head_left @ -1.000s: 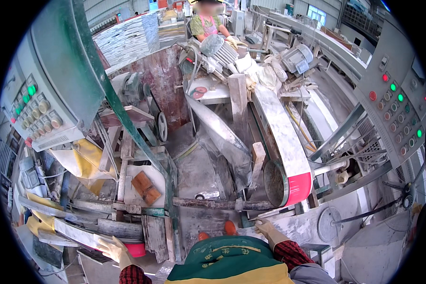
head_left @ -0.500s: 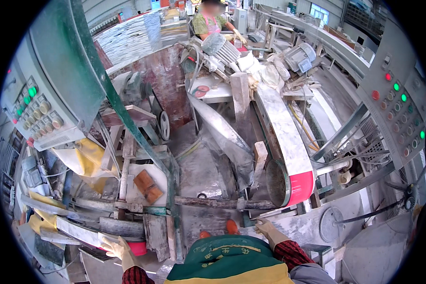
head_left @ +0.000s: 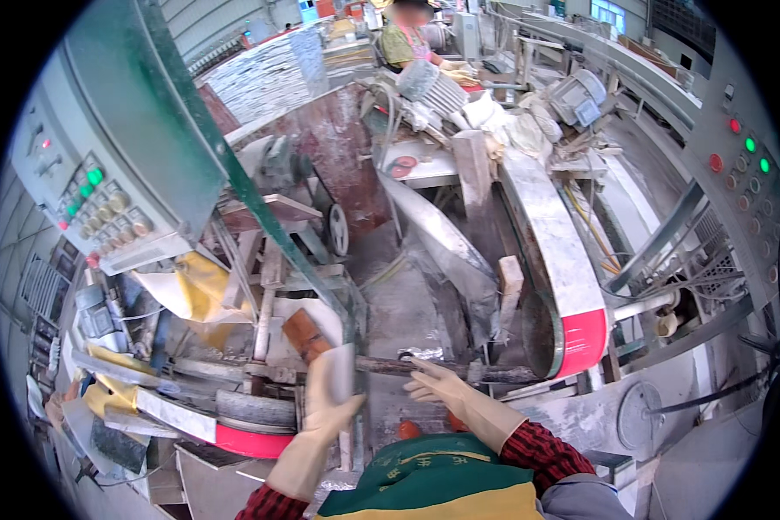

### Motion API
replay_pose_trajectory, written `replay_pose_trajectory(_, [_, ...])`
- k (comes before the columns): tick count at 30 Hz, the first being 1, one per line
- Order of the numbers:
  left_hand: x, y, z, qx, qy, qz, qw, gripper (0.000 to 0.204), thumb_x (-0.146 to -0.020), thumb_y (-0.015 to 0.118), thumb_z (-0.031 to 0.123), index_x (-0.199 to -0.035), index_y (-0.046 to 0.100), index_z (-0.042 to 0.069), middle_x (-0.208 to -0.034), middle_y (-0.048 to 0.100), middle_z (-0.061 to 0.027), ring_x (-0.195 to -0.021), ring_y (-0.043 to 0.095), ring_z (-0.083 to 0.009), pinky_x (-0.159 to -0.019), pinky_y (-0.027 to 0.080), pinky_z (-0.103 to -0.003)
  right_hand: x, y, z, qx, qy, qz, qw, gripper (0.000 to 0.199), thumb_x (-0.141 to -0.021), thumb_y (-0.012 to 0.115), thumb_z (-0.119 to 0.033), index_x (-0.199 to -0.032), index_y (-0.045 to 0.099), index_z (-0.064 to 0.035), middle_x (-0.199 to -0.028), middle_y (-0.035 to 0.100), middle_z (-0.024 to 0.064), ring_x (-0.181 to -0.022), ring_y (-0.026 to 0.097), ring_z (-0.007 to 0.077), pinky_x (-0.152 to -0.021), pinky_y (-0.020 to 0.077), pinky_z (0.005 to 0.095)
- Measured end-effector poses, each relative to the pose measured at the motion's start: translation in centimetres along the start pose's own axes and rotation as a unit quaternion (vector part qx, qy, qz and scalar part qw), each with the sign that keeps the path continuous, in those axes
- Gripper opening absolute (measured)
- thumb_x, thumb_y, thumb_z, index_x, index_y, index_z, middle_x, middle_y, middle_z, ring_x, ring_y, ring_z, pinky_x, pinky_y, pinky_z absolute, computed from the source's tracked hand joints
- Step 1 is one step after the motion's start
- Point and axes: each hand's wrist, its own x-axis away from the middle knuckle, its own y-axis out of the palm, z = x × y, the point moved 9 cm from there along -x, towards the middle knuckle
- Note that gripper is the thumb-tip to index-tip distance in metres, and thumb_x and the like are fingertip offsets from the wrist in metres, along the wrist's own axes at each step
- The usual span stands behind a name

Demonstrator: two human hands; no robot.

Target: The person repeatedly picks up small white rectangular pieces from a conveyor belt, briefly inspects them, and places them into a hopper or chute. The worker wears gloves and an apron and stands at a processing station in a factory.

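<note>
My left hand (head_left: 319, 412), in a pale glove, is raised just left of my apron. It is closed on a pale grey rectangular slab (head_left: 343, 374), blurred, with the thumb on the near side. My right hand (head_left: 446, 390), gloved the same way, is empty and open above the wooden bar, its fingers spread toward the slab. Beyond my left hand lies a brown block (head_left: 306, 335). A narrow white belt (head_left: 175, 416) with a red end runs to the left of my left forearm.
A wide belt (head_left: 553, 247) with a red end stands to the right. Control panels with lit buttons flank me, one at left (head_left: 104, 208), one at right (head_left: 750, 182). A green post (head_left: 273, 238) slants down at left. Another person (head_left: 405, 39) works at the far end.
My left hand has risen from the left belt's red end toward the middle, with the pale slab in it. My right hand has swung inward and left. The view has shifted left.
</note>
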Motion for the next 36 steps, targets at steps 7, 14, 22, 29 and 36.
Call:
replay_pose_trajectory(7, [-2.9, 8.9, 8.6, 0.038, 0.199, -0.124, 0.971, 0.084, -0.072, 0.079, 0.020, -0.141, 0.036, 0.001, -0.147, 0.030, -0.0285, -0.139, 0.027, -0.0414, -0.113, 0.027, -0.041, 3.7, -0.4, -8.0, -0.059, -0.295, 0.105, 0.948, 0.064, -0.084, 0.057, 0.006, -0.143, 0.035, -0.0042, -0.131, 0.053, 0.0090, -0.118, 0.052, 0.0178, -0.098, 0.0415, 0.0302])
replay_pose_trajectory(14, [-0.7, -7.2, -11.7, -0.285, 0.069, 0.074, 0.953, 0.064, -0.069, 0.076, 0.016, -0.127, 0.051, 0.006, -0.127, 0.050, -0.0218, -0.122, 0.043, -0.0397, -0.105, 0.034, -0.045, 15.0, -22.2, -8.3, -0.089, -0.412, 0.493, 0.761, 0.082, -0.078, 0.055, 0.010, -0.149, 0.016, 0.0010, -0.140, 0.043, 0.0191, -0.124, 0.048, 0.0260, -0.104, 0.0395, 0.0336])
replay_pose_trajectory(22, [15.4, -20.5, -34.7, -0.433, -0.412, 0.110, 0.794, 0.089, -0.080, 0.066, 0.051, -0.146, 0.022, 0.011, -0.148, 0.028, -0.0198, -0.133, 0.029, -0.0408, -0.109, 0.029, -0.051, 16.9, -34.6, -6.3, -0.130, -0.349, 0.597, 0.711, 0.086, -0.072, 0.053, 0.008, -0.148, 0.025, -0.0192, -0.096, 0.060, 0.0100, -0.053, 0.051, 0.0140, -0.038, 0.0374, 0.0263])
replay_pose_trajectory(29, [15.7, -20.2, -37.7, -0.445, -0.379, 0.121, 0.802, 0.092, -0.077, 0.069, 0.049, -0.146, 0.022, 0.010, -0.145, 0.029, -0.0249, -0.130, 0.030, -0.0441, -0.108, 0.029, -0.052, 16.6, -35.1, -7.1, -0.144, -0.291, 0.615, 0.718, 0.090, -0.073, 0.054, 0.011, -0.151, 0.019, -0.0189, -0.129, 0.049, 0.0173, -0.096, 0.059, 0.0306, -0.068, 0.0560, 0.0388])
replay_pose_trajectory(36, [15.9, -19.0, -35.3, -0.451, -0.403, 0.119, 0.788, 0.093, -0.077, 0.069, 0.048, -0.146, 0.021, 0.009, -0.146, 0.028, -0.0239, -0.132, 0.028, -0.0428, -0.109, 0.029, -0.051, 17.3, -33.0, -7.5, -0.037, -0.099, 0.623, 0.775, 0.091, -0.083, 0.059, -0.013, -0.151, 0.000, -0.0146, -0.065, 0.063, 0.0144, -0.040, 0.055, 0.0227, -0.038, 0.0478, 0.0356])
